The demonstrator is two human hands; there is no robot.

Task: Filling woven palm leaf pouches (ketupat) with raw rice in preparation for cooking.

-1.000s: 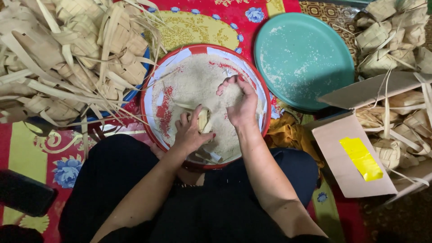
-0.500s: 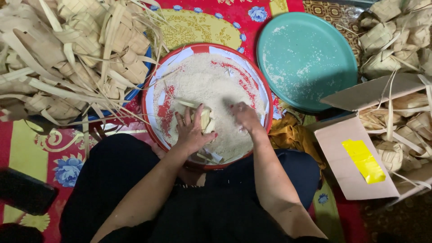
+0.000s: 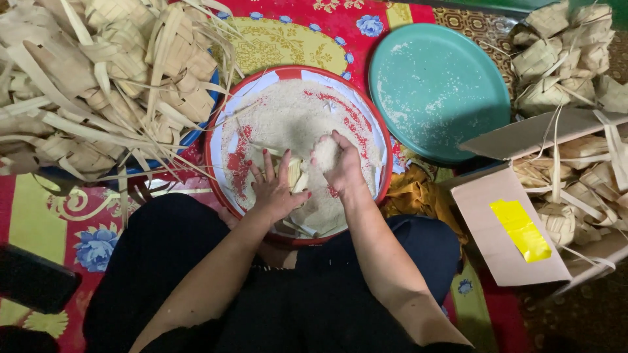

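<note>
Two bare hands work over a round basin (image 3: 216, 137) with a red rim, full of white rice (image 3: 288, 117); right hand (image 3: 340, 163) is cupped shut around a fistful of rice, grains heaped above the curled fingers, palm side up, held just above the rice bed; left hand (image 3: 275, 189) sits just beside it, fingers spread and slightly bent, gripping a small woven leaf pouch (image 3: 296, 175) against the palm; pouch sits between the two hands, its pale strips poking out past the left fingertips, mouth facing the right hand; whether pouch and right hand touch, cannot tell; loose leaf ends trail under the left wrist onto the basin's near edge; far beyond the left hand, a big pile of empty woven pouches (image 3: 98, 85) with long loose strips, partly overhanging the basin rim; beyond the right hand and off to its outer side, a teal round tray (image 3: 438, 85) with a dusting of rice grains, lying flat just beside the basin; further out on the right hand's side, a cardboard box (image 3: 510, 229) with a yellow tape strip on its open flap, holding more woven pouches (image 3: 575, 196); another heap of pouches above the box; a mustard cloth (image 3: 418, 196) lies crumpled close by the right forearm; everything rests on a red flowered mat (image 3: 91, 235); person sits with dark-clothed legs under the basin's near edge.
</note>
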